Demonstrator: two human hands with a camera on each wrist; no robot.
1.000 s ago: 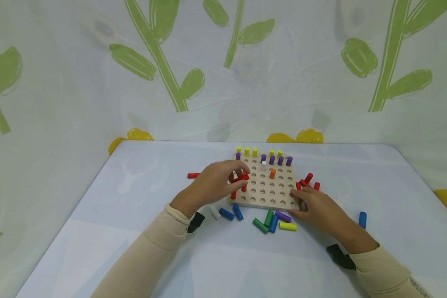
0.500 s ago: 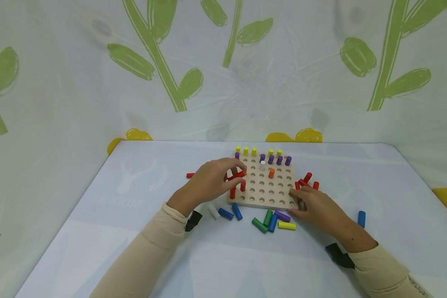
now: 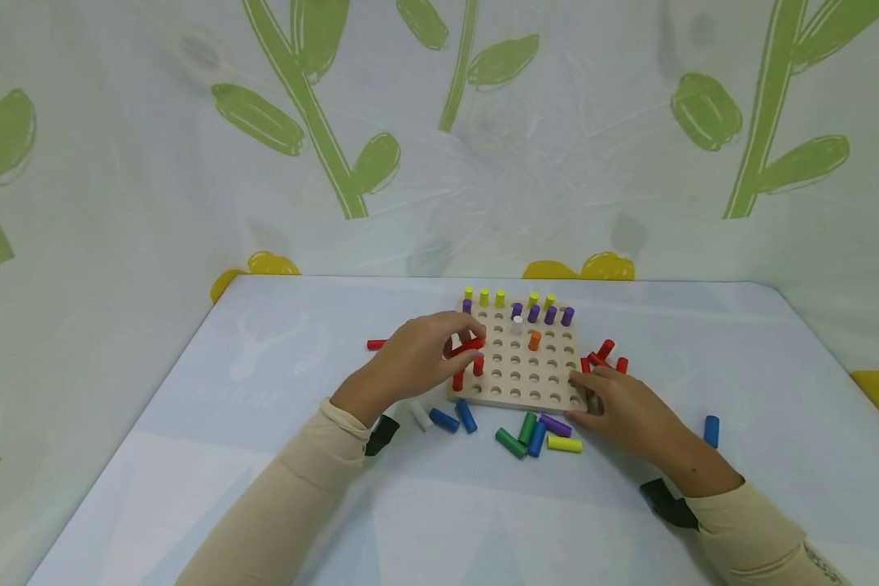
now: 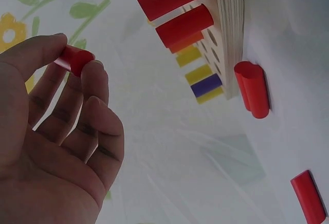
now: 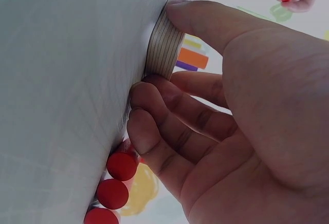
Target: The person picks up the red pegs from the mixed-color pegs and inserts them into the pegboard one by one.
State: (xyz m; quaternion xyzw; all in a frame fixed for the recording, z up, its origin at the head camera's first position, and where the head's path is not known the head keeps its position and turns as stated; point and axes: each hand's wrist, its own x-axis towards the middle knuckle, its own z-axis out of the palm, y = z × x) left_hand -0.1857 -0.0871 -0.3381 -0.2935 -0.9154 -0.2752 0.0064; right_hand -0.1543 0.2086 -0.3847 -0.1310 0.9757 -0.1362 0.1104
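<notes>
The step in hand appears to be filling the holes of a wooden pegboard (image 3: 525,384), with one more red peg (image 4: 75,59) about to be placed. The person's left hand (image 3: 416,352) pinches that peg between the thumb and a fingertip, the other fingers loosely bent and clear of it. The peg is raised over the left part of the board, lying well off vertical and not in any hole.

The right hand (image 3: 623,411) has its grip around the board's near right corner, thumb against one edge and fingers curled at the other, seemingly to steady it on the counter (image 3: 439,521). Just beside those fingers lie loose red pegs (image 3: 606,350).

Two upright red pegs (image 3: 478,367) stand in the board close below the left hand; yellow pegs (image 3: 500,299) and purple pegs (image 3: 534,314) form the far rows, both with gaps. A white peg (image 3: 517,325) and an orange peg (image 3: 535,342) stand nearer the middle.

The next move likely calls for turning the held peg upright, lining its end up with a free hole and pressing it down without nudging the neighbours. Which hole is meant cannot be told.
</notes>
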